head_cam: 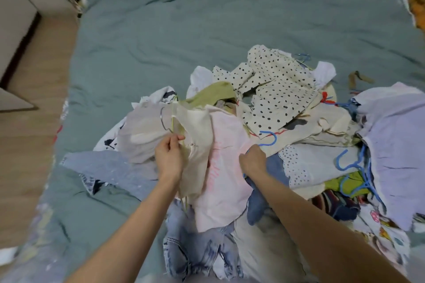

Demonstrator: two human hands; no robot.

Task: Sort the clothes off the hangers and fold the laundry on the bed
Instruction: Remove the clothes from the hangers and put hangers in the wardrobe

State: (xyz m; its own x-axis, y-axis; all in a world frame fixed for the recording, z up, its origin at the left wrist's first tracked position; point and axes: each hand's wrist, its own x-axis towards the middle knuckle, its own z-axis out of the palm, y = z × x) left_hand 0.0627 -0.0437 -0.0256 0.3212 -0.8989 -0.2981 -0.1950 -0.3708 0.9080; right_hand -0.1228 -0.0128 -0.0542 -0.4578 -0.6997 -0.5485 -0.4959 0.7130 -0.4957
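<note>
Green bedding (161, 30) holds the heap; your left hand (169, 156) pinches the cream top (197, 140) at its hanger (163, 119), your right hand (253, 159) grips fabric beside it. Next, judge: slide that hanger free.

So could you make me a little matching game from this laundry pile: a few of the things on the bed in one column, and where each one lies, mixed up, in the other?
Things:
1. polka-dot garment
2. lilac garment
3. faded jeans
4. metal hanger hook

Places:
A. nearest the person, at the bottom of the pile
B. far side of the pile, on top
C. just above the left hand
D. right edge of the pile

Pairs: 1-B, 2-D, 3-A, 4-C
</note>
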